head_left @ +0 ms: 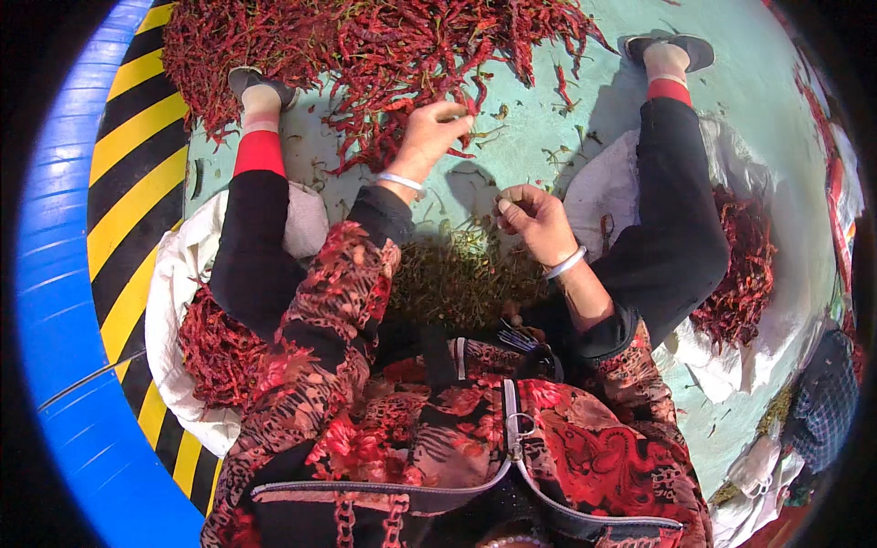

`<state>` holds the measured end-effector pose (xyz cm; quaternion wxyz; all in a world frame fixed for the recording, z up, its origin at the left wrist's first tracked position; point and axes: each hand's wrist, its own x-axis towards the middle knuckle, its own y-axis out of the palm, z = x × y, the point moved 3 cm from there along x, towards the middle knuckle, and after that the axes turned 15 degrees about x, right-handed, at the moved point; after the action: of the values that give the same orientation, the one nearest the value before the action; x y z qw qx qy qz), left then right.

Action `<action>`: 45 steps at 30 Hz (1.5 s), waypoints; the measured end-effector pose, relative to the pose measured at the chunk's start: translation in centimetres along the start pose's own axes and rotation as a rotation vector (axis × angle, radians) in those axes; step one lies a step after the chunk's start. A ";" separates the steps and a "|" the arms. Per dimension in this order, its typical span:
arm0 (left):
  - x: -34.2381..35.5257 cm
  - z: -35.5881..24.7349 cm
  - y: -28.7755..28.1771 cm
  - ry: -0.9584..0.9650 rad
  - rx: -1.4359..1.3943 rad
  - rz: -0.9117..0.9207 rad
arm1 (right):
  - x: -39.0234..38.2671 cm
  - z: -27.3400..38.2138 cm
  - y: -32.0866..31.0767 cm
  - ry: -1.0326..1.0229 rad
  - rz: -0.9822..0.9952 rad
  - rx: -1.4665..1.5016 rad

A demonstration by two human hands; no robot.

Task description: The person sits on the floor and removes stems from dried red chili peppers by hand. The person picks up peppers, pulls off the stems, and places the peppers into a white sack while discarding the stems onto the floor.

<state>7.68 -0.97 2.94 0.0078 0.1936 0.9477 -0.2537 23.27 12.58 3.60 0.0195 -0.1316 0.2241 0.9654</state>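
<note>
Pale green floor (548, 119) spreads out under a seated person, whose legs in dark trousers stretch forward on either side of the work. Ahead of both hands lies a big chili heap (365, 46), dry and red, covering the far part of the floor.

The left hand (431, 132) reaches forward to the near edge of that heap. Its fingers are curled and pinched together on a red chili (468, 110) at the fingertips; a pale bangle (400, 181) sits on the wrist behind it.

The right hand (533, 217) is drawn back, nearer the body and just right of the left hand. It is loosely closed, fingers folded toward the palm, with a small greenish bit at the fingertips; what it is cannot be told. A second bangle (565, 263) rings this wrist.

Between the hands and the body, just below the right hand, lies a stem pile (461, 274) of dull green-brown pieces. Loose stems also dot the floor around the left hand.

Far left of the left hand, a white sack (169, 301) holds red chilies beside the left leg. Far right of the right hand, another white sack (603, 183) carries a second load of chilies (744, 265) past the right leg. Beyond the left sack runs a curved yellow-and-black striped band (137, 183) with a blue edge (55, 274).
</note>
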 end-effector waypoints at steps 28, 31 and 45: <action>-20.4 -0.2 -1.9 0.005 0.134 0.293 | -5.7 -1.9 7.1 -0.167 0.530 -0.692; -22.5 -0.6 -2.1 0.025 0.017 0.424 | -7.2 -1.5 7.5 -0.091 0.625 -0.594; -17.7 -2.2 -6.7 0.381 0.406 0.370 | -1.8 2.7 2.2 -0.111 0.184 -0.346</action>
<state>21.76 -11.66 10.03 -0.1624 0.4042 0.8109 -0.3907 24.15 11.87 7.34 -0.0795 -0.0586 0.0646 0.9930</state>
